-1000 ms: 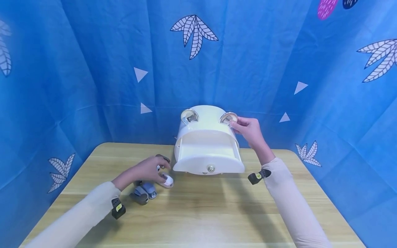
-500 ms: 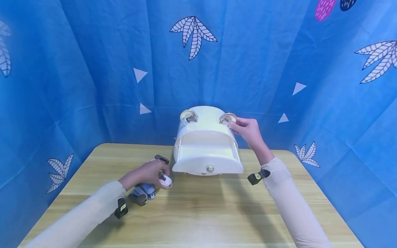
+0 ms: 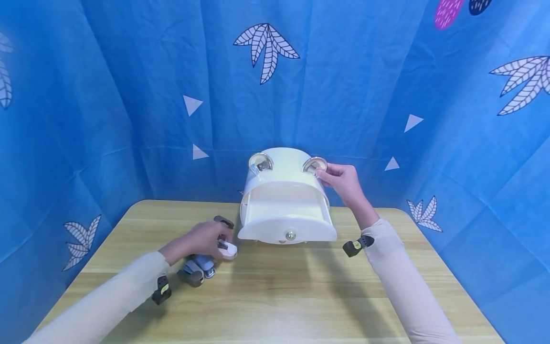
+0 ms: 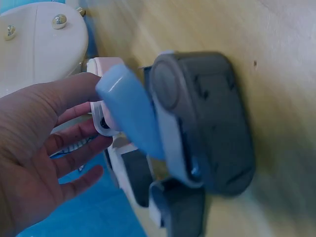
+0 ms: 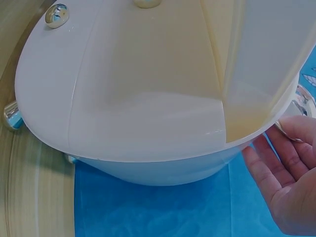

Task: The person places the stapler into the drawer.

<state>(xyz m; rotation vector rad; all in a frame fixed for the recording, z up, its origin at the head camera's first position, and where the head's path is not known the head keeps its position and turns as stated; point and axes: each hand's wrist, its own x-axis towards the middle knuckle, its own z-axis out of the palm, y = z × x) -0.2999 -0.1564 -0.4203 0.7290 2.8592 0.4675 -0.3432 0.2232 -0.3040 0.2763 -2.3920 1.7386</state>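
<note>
On the table's left side, my left hand [image 3: 208, 239] reaches down with thumb and fingers gripping a small white-and-pink stapler [image 3: 229, 251]. In the left wrist view a blue stapler [image 4: 131, 111] partly covers that white-and-pink stapler [image 4: 101, 64]. A dark grey stapler [image 4: 212, 123] lies beside the blue one. My right hand [image 3: 345, 184] pinches the right gold-rimmed round ear [image 3: 315, 166] on top of a white rounded storage box [image 3: 285, 160]. The box's drawer [image 3: 288, 227] is pulled out toward me, its round metal knob [image 3: 290, 235] facing front.
Another dark stapler [image 3: 223, 221] lies behind my left hand, close to the box. The left ear [image 3: 260, 162] of the box has a similar shiny rim. A wooden table [image 3: 279, 306] carries everything, with a blue patterned curtain [image 3: 275, 95] around its back and sides.
My left hand's fingers have come down and drawn in around the white-and-pink stapler, which has barely shifted. My right hand keeps its place on the ear, and the drawer stays out.
</note>
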